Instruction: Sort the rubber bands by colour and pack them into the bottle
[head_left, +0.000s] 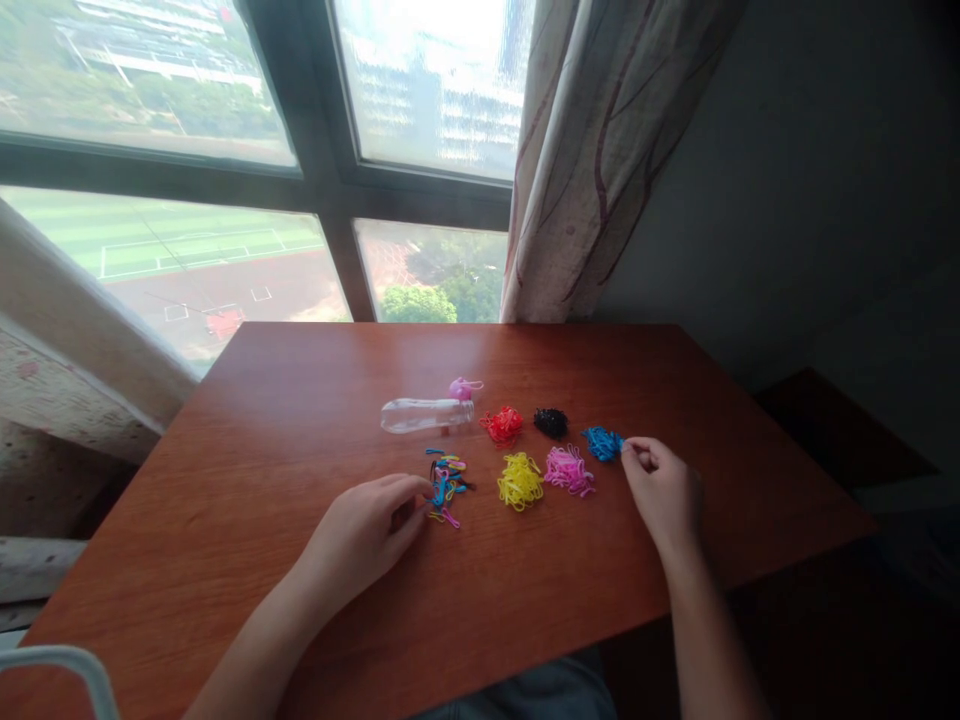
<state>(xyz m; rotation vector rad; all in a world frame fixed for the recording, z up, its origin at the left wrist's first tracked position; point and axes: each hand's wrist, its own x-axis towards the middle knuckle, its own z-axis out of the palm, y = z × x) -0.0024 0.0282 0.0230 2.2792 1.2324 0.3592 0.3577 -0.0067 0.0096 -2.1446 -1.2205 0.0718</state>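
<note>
On the wooden table (270,420) lie small heaps of elastic bands sorted by colour: red (502,424), black (550,422), blue (602,442), yellow (519,481) and pink (568,469). A mixed heap (447,482) of several colours lies to their left. My left hand (365,536) rests beside the mixed heap, fingers curled, fingertips touching its edge. My right hand (661,490) has its fingertips pinched together right at the edge of the blue heap, seemingly on a blue band. A clear plastic bottle (424,414) lies on its side behind the heaps, a pink cap (462,388) next to it.
A window with a dark frame (330,190) fills the back, a patterned curtain (600,150) hangs at its right. The table's right edge drops to a dark floor area. A white curved object (67,665) shows at the bottom left corner.
</note>
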